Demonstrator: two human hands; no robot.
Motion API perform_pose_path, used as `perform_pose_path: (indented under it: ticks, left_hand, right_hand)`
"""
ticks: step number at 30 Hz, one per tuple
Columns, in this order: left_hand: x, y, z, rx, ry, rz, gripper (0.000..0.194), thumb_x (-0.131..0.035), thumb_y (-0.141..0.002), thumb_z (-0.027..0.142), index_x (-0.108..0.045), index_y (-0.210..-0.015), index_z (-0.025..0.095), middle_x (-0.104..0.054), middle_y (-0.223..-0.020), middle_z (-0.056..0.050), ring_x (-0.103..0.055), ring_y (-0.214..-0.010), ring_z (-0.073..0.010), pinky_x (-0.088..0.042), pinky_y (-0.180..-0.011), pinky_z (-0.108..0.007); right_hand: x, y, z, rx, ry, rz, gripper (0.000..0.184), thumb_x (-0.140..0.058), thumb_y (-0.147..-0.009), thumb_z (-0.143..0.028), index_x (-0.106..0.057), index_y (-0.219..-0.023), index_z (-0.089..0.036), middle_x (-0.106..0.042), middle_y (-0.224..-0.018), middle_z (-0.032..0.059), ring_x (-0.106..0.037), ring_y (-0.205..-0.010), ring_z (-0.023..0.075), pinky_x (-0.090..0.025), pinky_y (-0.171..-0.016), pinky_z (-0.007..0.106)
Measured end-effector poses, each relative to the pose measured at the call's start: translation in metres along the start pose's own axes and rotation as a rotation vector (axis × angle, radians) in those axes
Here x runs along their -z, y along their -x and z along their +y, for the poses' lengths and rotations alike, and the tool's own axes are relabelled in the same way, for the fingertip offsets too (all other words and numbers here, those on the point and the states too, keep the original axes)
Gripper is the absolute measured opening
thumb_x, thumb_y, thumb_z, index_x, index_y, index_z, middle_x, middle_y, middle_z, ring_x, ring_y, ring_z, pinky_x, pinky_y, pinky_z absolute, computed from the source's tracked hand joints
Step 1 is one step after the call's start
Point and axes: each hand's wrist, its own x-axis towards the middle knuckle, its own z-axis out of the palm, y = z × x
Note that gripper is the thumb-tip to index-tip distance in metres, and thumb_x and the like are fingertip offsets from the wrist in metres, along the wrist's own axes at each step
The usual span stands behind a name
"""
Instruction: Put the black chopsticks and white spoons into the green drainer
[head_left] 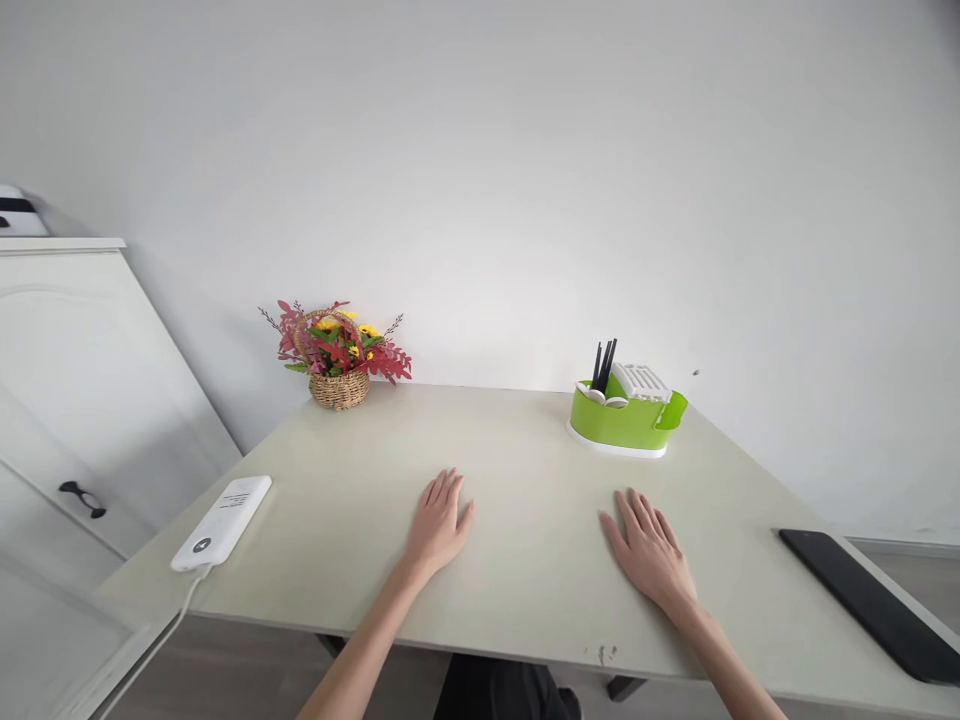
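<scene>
My left hand (440, 522) lies palm down on the pale table (517, 560), its thumb apart from the fingers and nothing in it. To the right, my right hand (646, 545) also rests flat on the tabletop, fingers stretched forward and holding nothing. Beyond it stands a green utensil holder (622, 422) on a white base. Black chopsticks (604, 366) and white spoons (606, 399) stick up from its left part, and a white slotted rack (642, 382) sits on top. Neither hand touches the holder.
A wicker basket (340, 391) of artificial flowers stands at the back left against the wall. A white power bank (222, 522) with a cable (154, 645) lies at the left edge. A long black flat object (870, 600) lies at the right. A white cabinet (97, 380) borders the left side.
</scene>
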Motion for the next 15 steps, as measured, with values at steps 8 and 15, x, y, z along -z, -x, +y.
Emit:
perform_pose_path:
  ticks: [8,15]
  left_hand:
    - [0.003,0.000,0.005,-0.016,-0.006,0.020,0.048,-0.043,-0.107,0.042,-0.049,-0.147,0.015,-0.053,-0.157,-0.015,-0.043,-0.150,-0.0323,-0.040,-0.122,-0.053]
    - [0.003,0.002,0.007,-0.013,0.004,0.035,0.048,-0.043,-0.107,0.042,-0.048,-0.149,0.018,-0.053,-0.157,-0.013,-0.042,-0.151,-0.0315,-0.039,-0.122,-0.054]
  right_hand:
    - [0.001,-0.001,0.004,0.004,-0.072,-0.018,0.084,-0.023,-0.101,-0.066,-0.041,-0.161,-0.010,-0.031,-0.171,0.0124,-0.021,-0.160,0.0263,-0.012,-0.131,0.046]
    - [0.011,-0.039,0.035,-0.063,-0.181,-0.009,0.089,-0.032,-0.097,-0.068,-0.030,-0.164,-0.010,-0.035,-0.168,0.0185,-0.036,-0.154,0.0333,-0.030,-0.125,0.050]
